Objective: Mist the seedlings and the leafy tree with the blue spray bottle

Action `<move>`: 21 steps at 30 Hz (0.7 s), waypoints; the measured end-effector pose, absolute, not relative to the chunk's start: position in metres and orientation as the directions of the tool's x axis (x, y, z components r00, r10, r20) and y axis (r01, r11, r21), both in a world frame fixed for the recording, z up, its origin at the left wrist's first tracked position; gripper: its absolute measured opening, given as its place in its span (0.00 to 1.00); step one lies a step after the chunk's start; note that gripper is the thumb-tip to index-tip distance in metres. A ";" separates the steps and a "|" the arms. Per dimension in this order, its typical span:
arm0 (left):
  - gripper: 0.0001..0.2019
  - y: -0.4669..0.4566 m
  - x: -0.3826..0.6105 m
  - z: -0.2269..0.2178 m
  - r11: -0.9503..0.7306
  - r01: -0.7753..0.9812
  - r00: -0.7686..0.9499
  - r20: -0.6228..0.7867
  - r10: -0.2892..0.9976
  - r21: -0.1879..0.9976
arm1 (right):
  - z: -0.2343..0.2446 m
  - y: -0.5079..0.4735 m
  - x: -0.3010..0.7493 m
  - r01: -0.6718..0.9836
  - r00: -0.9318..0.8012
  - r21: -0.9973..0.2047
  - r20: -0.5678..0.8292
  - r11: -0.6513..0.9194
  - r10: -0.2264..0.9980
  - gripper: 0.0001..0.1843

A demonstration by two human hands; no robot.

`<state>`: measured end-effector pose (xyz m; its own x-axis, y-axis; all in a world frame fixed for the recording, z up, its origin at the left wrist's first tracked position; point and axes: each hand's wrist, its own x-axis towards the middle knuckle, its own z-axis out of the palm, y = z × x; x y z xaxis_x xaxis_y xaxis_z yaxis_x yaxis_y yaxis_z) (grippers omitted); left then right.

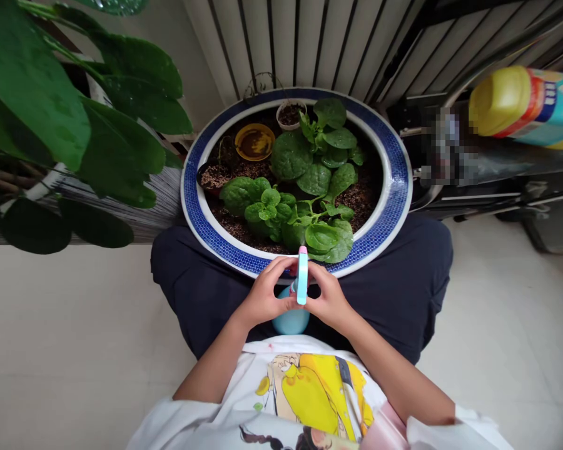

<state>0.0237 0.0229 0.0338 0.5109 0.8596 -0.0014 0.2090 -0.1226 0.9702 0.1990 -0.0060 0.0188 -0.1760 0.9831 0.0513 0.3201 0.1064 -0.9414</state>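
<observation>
A light blue spray bottle (pixel 291 320) with a pink nozzle stands in front of my lap, its head pointing at the plants. My left hand (pixel 268 294) is closed around the spray head from the left side. From the right, my right hand (pixel 327 294) grips the same head, thumb at the back and fingers toward the front. Just beyond the nozzle, wet green leafy plants (pixel 321 237) grow in a large round pot (pixel 398 181) with a blue patterned rim. Dark soil, a small white pot (pixel 289 116) and a yellow dish (pixel 254 142) also lie inside it.
Broad-leaved foliage (pixel 117 144) hangs over the left side. Behind the pot rises a slatted radiator (pixel 281 44). To the right, a yellow-capped bottle (pixel 511 103) rests on a metal-framed rack (pixel 450 169). Pale floor tiles (pixel 511 312) spread on both sides of my legs.
</observation>
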 end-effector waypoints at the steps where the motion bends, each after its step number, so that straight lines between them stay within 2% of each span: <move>1: 0.35 0.022 0.024 0.034 -0.119 0.201 0.508 0.000 0.861 0.972 | 0.020 -0.006 0.199 0.323 -0.187 -0.940 0.050 0.110 0.981 0.18; 7: 0.31 0.019 0.026 0.031 -0.080 0.169 0.457 -0.006 0.889 0.982 | 0.022 -0.005 0.200 0.368 -0.220 -0.918 0.071 0.151 0.973 0.15; 13: 0.37 0.020 0.027 0.022 -0.083 0.205 0.448 -0.018 0.894 0.975 | 0.015 -0.002 0.200 0.400 -0.211 -0.905 0.062 0.144 0.976 0.28; 18: 0.33 0.025 0.035 0.025 -0.139 0.312 0.487 -0.032 0.873 0.940 | 0.012 -0.001 0.202 0.391 -0.069 -0.920 -0.008 0.019 0.998 0.21; 21: 0.32 0.029 0.039 0.027 -0.121 0.323 0.493 -0.058 0.868 0.939 | 0.013 -0.001 0.204 0.340 -0.073 -0.940 -0.044 -0.016 0.996 0.18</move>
